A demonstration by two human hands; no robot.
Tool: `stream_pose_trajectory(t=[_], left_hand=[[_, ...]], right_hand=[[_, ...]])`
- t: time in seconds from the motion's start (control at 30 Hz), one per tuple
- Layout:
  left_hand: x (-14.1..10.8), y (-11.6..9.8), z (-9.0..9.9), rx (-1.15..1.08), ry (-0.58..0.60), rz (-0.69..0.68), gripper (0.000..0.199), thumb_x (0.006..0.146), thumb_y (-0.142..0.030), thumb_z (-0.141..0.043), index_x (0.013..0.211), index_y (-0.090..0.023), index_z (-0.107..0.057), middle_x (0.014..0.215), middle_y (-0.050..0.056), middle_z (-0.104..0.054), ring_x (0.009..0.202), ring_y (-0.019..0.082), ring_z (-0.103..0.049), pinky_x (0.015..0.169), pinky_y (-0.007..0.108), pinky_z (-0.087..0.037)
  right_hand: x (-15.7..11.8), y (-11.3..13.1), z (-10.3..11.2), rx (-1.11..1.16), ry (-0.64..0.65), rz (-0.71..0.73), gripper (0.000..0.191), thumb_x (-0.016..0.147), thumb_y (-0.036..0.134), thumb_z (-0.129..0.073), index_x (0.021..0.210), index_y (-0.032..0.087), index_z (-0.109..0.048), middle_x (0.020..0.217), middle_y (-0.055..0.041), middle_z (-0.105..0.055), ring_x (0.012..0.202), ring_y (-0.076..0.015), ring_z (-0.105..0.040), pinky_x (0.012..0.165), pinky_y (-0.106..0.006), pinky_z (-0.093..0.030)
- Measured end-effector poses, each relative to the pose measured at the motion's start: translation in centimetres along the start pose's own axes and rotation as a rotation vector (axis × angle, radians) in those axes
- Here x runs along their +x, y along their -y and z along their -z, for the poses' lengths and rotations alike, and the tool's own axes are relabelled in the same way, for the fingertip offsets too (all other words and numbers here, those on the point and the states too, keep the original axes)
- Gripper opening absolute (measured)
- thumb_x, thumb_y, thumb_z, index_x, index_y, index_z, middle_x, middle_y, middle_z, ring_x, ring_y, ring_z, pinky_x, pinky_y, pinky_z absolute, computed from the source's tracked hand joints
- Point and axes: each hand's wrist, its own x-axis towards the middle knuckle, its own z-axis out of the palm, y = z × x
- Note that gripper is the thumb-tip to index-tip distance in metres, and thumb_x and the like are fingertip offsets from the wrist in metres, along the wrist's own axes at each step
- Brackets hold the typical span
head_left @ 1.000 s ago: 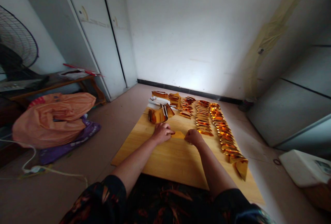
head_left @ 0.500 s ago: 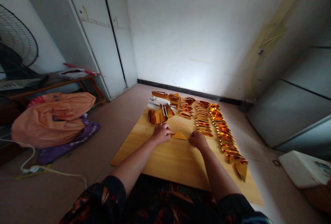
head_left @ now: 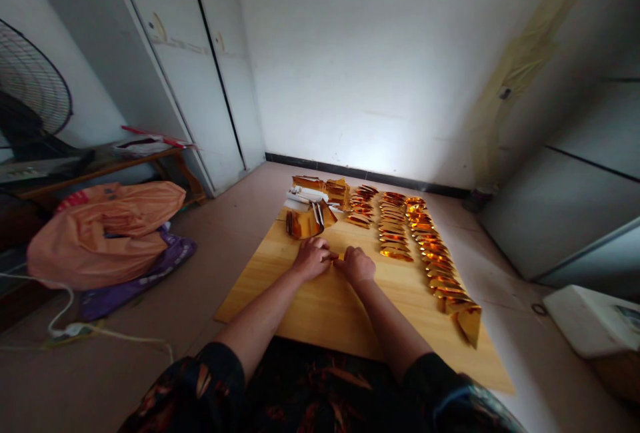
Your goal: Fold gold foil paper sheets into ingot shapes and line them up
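On the wooden board (head_left: 300,306), my left hand (head_left: 313,258) presses its closed fingers on a small gold paper piece (head_left: 341,256). My right hand (head_left: 359,265) meets it from the other side, fingers closed on the same piece, which both hands mostly hide. Just beyond my left hand stands a bent stack of gold sheets (head_left: 300,224). To the right, folded gold pieces lie overlapped in a short row (head_left: 361,210), a middle row (head_left: 393,226) and a long row (head_left: 435,253).
Behind the gold stack lie a white bundle (head_left: 307,195) and more gold sheets (head_left: 337,192). Left on the floor are an orange bag (head_left: 110,220), a purple bag (head_left: 145,280) and a white cable (head_left: 120,335). A white box (head_left: 590,320) is at right.
My right hand has moved left, from beside the gold piece onto it, close to my left hand. My left hand has stayed in place. The view has shifted slightly.
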Motion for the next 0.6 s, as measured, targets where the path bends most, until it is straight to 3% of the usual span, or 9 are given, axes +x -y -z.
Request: stream_pose_trajectory(t=[0.27, 0.4, 0.5, 0.6], left_hand=[[0.0, -0.5, 0.5, -0.015, 0.006, 0.011, 0.024, 0.078, -0.026, -0.061, 0.095, -0.038, -0.073, 0.099, 0.001, -0.06, 0.1, 0.02, -0.051, 0.092, 0.037, -0.034], [-0.1, -0.6, 0.8, -0.033, 0.018, -0.036, 0.033, 0.068, -0.036, -0.071, 0.101, -0.035, -0.071, 0.101, 0.002, -0.058, 0.102, 0.022, -0.05, 0.093, 0.039, -0.034], [-0.2, -0.6, 0.9, -0.04, 0.018, -0.061, 0.035, 0.067, -0.038, -0.072, 0.102, -0.032, -0.07, 0.101, 0.002, -0.058, 0.102, 0.023, -0.05, 0.093, 0.04, -0.035], [-0.2, -0.7, 0.8, -0.034, 0.003, -0.095, 0.028, 0.073, -0.034, -0.067, 0.101, -0.029, -0.07, 0.101, 0.003, -0.06, 0.1, 0.021, -0.051, 0.091, 0.038, -0.036]], right_hand=[[1.0, -3.3, 0.4, 0.109, 0.02, -0.011, 0.015, 0.073, 0.032, -0.064, 0.083, 0.02, -0.066, 0.091, -0.0069, -0.067, 0.082, -0.0191, -0.062, 0.062, -0.024, -0.039], [1.2, -5.6, -0.2, 0.188, -0.073, 0.037, 0.007, 0.072, 0.018, -0.06, 0.076, 0.02, -0.065, 0.078, -0.0033, -0.066, 0.071, -0.0149, -0.059, 0.059, -0.022, -0.036], [0.8, -6.7, -0.7, 0.262, -0.177, 0.183, 0.018, 0.073, 0.019, -0.059, 0.09, 0.021, -0.066, 0.089, -0.0028, -0.066, 0.078, -0.0142, -0.06, 0.063, -0.021, -0.039], [0.1, -6.7, -0.8, 0.268, -0.157, 0.316, 0.029, 0.075, 0.024, -0.06, 0.103, 0.023, -0.064, 0.099, -0.0027, -0.065, 0.084, -0.0142, -0.06, 0.067, -0.021, -0.04]])
